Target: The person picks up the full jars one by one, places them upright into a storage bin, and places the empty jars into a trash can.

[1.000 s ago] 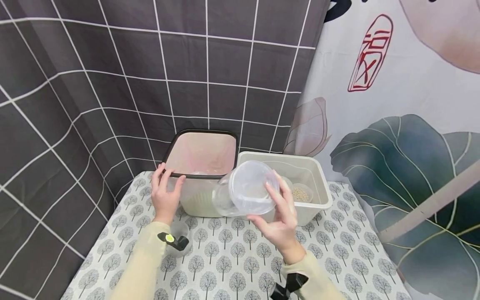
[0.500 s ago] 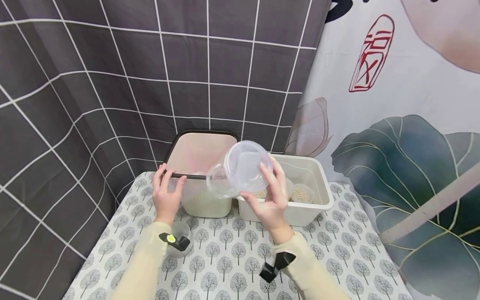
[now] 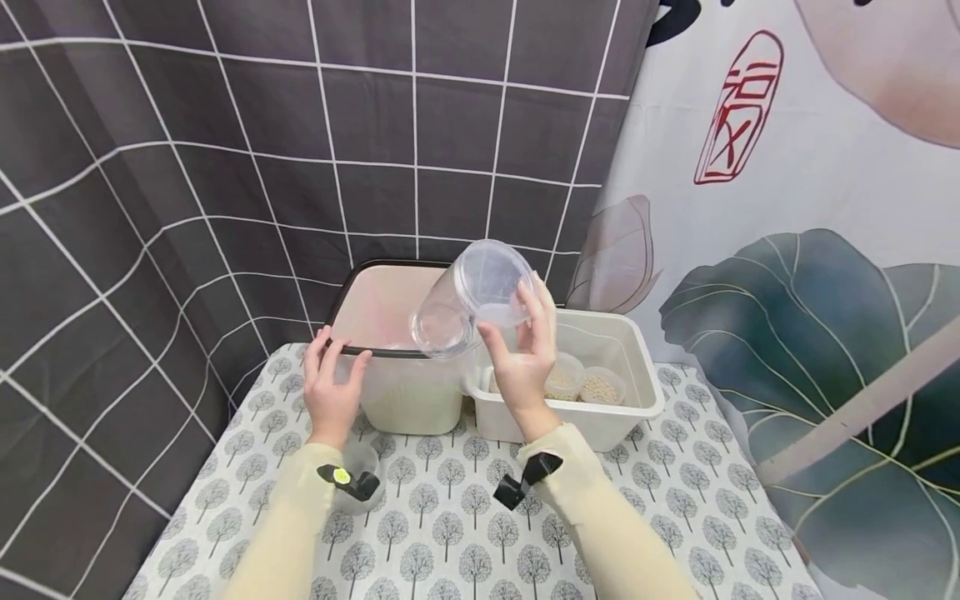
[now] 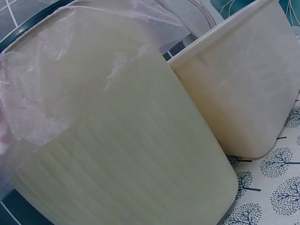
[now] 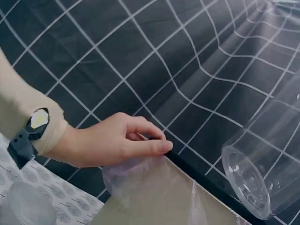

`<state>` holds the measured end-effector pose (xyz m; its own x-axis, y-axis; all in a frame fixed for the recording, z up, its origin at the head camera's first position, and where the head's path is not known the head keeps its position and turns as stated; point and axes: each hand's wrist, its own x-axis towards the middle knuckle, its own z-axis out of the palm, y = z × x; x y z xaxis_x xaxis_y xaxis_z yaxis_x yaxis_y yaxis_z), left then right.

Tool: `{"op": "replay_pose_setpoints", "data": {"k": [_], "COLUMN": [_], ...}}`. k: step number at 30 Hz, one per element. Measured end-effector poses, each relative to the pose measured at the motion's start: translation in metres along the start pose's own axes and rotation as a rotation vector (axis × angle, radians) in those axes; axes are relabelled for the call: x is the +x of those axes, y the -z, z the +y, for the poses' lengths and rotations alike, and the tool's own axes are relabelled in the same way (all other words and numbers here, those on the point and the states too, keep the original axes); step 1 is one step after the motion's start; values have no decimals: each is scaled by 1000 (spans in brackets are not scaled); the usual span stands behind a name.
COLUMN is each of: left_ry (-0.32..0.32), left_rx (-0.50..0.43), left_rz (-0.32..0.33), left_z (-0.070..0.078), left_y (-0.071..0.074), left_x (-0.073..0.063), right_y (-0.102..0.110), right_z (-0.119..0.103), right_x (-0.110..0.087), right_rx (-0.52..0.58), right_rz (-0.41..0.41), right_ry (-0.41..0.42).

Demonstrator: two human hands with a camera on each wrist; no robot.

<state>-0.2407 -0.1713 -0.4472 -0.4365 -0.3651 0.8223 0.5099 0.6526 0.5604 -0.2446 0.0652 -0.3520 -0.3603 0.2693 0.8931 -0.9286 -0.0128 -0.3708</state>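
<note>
In the head view my right hand (image 3: 528,367) grips a clear plastic jar (image 3: 468,300) at its round, translucent upper end. Tilted, the jar hangs above the right side of a pale green bin (image 3: 412,408), its moulded end pointing down and left. The right wrist view shows that end of the jar (image 5: 248,180) close to the bin's dark rim. My left hand (image 3: 330,400) holds the near left corner of this rim, fingers over it and thumb outside. A thin, pinkish plastic bag (image 4: 42,108) lines the bin and hangs over its outside.
Right of the bin stands an off-white rectangular tub (image 3: 637,367) holding small clear cups of pale beans (image 3: 600,386). A clear round container (image 3: 362,467) sits beside my left wrist on the tree-print cloth (image 3: 450,533). A dark checked curtain (image 3: 300,108) hangs close behind.
My right hand has risen and shifted left with the jar, bringing it from in front of the tub to above the bin's right side. My left hand has stayed on the rim.
</note>
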Motion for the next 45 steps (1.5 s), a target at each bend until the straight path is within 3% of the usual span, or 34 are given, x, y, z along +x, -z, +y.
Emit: {"op": "replay_pose_setpoints", "data": {"k": [4,12,21,24,28,31,38,45], "left_ry": [11,-10,-31,-32,-33,-40,-54,-46], "left_rx": [0,4,-22,-19,-7,-4,-13,-12], "left_rz": [-10,2,10,9,9,4,-4,-11], "left_z": [0,-2,-1,0,-1,-2,-4,-6], "left_y": [1,1,0,0,1,1,2,3], "left_x": [0,-2,-4,-4,-4,-5,-5,-3], "right_y": [-3,-13,-9,-6,-5,-5,-4,-5], "right_z": [6,13,27,33,40,42,41,43], "right_x": [4,14,-10,-21,-33,-37,-44,-51], "right_rx": [2,16,-133,-223,-360,-400,-403,-437], "right_rz": [41,-1,-93,-177,-291,-340,-338,-378], "right_ry": [-43,-93,-276,-262,-173,-155,-246,-173]}}
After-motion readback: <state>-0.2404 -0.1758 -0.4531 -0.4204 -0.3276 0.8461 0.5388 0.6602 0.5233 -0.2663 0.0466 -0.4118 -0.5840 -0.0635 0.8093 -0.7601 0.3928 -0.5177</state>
